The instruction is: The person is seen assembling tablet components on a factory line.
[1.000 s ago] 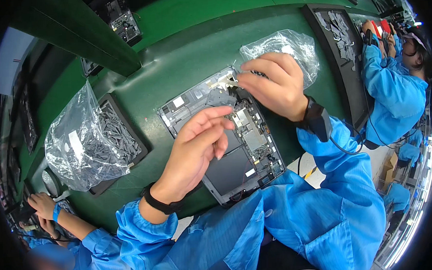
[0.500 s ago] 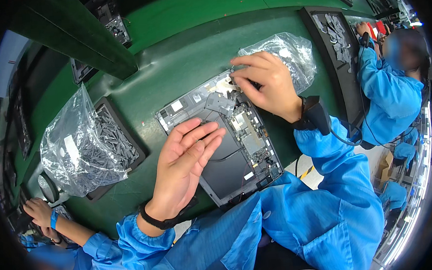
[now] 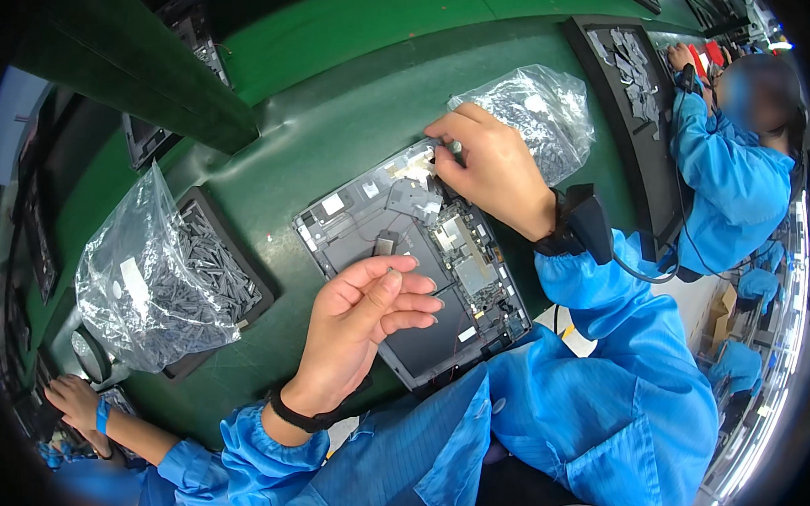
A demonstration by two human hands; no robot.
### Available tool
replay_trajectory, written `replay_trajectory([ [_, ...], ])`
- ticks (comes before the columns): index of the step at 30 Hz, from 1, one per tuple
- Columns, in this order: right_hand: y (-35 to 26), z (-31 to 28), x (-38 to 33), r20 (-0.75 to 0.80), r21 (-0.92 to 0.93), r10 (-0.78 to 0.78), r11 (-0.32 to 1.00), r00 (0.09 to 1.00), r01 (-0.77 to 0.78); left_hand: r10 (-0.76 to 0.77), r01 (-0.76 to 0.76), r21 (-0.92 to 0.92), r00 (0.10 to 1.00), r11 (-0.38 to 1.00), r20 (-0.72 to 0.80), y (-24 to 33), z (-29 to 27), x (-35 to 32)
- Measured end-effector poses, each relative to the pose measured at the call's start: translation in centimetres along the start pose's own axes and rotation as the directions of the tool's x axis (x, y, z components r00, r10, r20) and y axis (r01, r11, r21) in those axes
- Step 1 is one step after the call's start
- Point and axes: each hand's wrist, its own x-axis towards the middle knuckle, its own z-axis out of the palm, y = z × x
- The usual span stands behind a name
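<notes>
One opened tablet chassis [image 3: 424, 270] lies mid-mat. The right hand [image 3: 492, 170] pinches a small silvery part [image 3: 454, 147] at its 12 o'clock edge; the left hand [image 3: 367, 324] hovers loosely open, empty. Two plastic bags: one [image 3: 150, 275] at 9 o'clock, another [image 3: 544, 117] at 1 o'clock.

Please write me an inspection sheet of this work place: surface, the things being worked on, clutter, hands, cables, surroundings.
Surface: green mat, wrinkled.
Job's things: opened tablet device lying flat, inner parts showing.
Clutter: clear bag of dark small parts on a black tray at left; second clear bag behind the device.
Hands: left hand open over the device; right hand pinches a small part at its upper edge.
Cables: cord from the right wrist strap.
Surroundings: co-workers in blue coats on both sides.
</notes>
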Motion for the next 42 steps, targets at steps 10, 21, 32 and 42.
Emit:
replay_trajectory([
  [10,0.7,-0.8,-0.1,0.082,0.241,0.077,0.966,0.994,-0.095,0.103,-0.094,0.082,0.989,0.992,-0.108,-1.2,-0.4,0.0],
  [21,-0.4,0.9,-0.5,-0.049,0.065,0.041,0.997,0.998,-0.038,0.085,-0.074,0.120,0.993,0.990,-0.083,-2.0,-0.5,0.5],
  [32,-0.1,1.2,-0.3,-0.068,-0.024,-0.049,0.999,0.997,0.048,0.082,-0.073,0.207,0.996,0.976,-0.035,-2.2,-0.5,0.6],
  [42,-0.6,0.4,-1.0,-0.037,0.107,0.019,0.994,0.999,-0.015,0.086,-0.081,0.203,0.996,0.976,-0.014,-2.2,-0.5,0.7],
])
